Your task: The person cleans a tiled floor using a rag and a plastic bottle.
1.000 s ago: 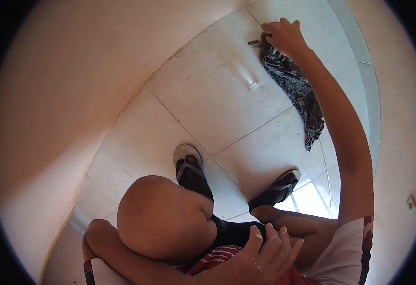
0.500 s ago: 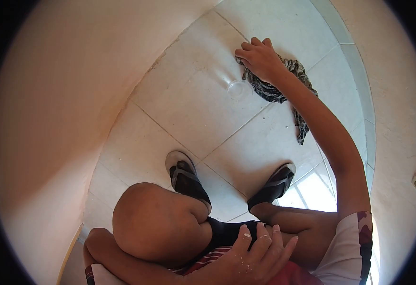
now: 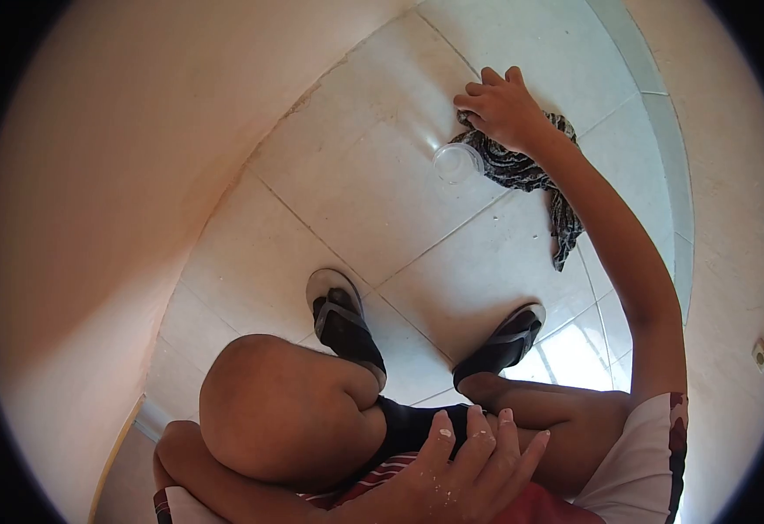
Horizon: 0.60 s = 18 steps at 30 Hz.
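My right hand [image 3: 506, 112] reaches out over the floor with curled fingers, closed on a crumpled black-and-grey patterned cloth [image 3: 515, 168]. Part of the cloth bunches beneath the palm and wrist, and a loose tail trails toward me. Right beside its near left edge stands a small clear plastic cup [image 3: 458, 163]. My left hand [image 3: 469, 467] rests low in front of my lap, fingers spread and holding nothing. White specks stick to its fingertips and back.
Pale floor tiles [image 3: 347, 192] carry a few small crumbs near the cloth. A plain wall [image 3: 120, 175] curves along the left, and a tiled skirting [image 3: 661, 131] runs along the right wall. My feet in grey-strapped flip-flops [image 3: 338, 306] are planted apart.
The view has shifted slightly, so the cup, cloth and right hand appear a little farther right. My right hand keeps its grip on the cloth; my left hand stays spread.
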Available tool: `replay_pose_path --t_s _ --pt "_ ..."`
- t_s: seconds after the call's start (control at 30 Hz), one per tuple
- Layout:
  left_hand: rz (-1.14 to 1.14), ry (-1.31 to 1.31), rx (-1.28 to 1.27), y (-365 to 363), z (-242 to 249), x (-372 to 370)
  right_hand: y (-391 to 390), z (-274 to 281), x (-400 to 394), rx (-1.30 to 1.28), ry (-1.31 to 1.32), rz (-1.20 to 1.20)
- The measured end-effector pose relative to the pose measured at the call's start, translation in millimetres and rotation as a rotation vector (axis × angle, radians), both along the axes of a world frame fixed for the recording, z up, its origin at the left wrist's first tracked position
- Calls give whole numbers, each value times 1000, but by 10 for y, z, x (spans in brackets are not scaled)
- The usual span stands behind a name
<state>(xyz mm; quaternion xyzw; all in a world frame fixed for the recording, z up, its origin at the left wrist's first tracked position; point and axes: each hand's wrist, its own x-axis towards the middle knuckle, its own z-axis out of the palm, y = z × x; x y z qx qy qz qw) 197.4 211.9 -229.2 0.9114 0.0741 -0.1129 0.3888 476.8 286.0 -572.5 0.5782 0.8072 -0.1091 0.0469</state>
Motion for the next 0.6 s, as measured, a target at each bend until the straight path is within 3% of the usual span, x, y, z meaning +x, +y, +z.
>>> replay_pose_path --t_s 0.17,0.33,0.43,0.6 --pt "-44 -21 24 -48 -15 63 218 -155 -150 110 -19 -177" --pt "-56 51 21 -56 -41 3 99 24 -147 -85 16 -49" --pt "-4 39 79 -76 -81 34 236 -39 -137 41 15 -185" --pt "-251 137 45 132 82 67 107 -8 -153 -8 -6 -100"
